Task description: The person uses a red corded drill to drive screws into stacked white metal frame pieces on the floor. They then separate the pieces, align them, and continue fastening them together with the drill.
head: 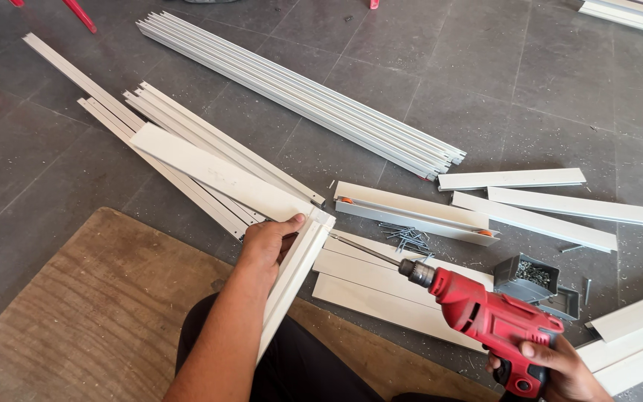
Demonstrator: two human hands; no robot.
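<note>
At centre frame, left hand (271, 240) clamped on the corner of a white aluminium frame (292, 279), thumb over the top, fingers wrapped behind the profile and mostly out of sight. Low at right, right hand (560, 368) closed round the grip of a red electric drill (489, 318), wrist and lower fingers cut off by the picture's edge. Held level, with a long thin bit (362, 249) pointing left, tip at or just short of the frame corner; contact hard to judge. Beneath the drill, flat white strips (366, 283) lying side by side on the floor. Just beyond, a loose heap of dark screws (409, 239), too small to count, and a channel piece with orange end rollers (414, 212). Beside the drill body, a small grey open box (527, 275), contents grainy and unclear. Further out, a long bundle of ribbed white profiles (299, 93) running diagonally, shorter cut lengths (537, 208) to the right, more at the top right corner cropped off. Under the forearm, a worn brown board (98, 313), scuffed and dusty, on matte grey floor tiles (545, 89). Red chair legs (76, 13) barely showing at top left.
</note>
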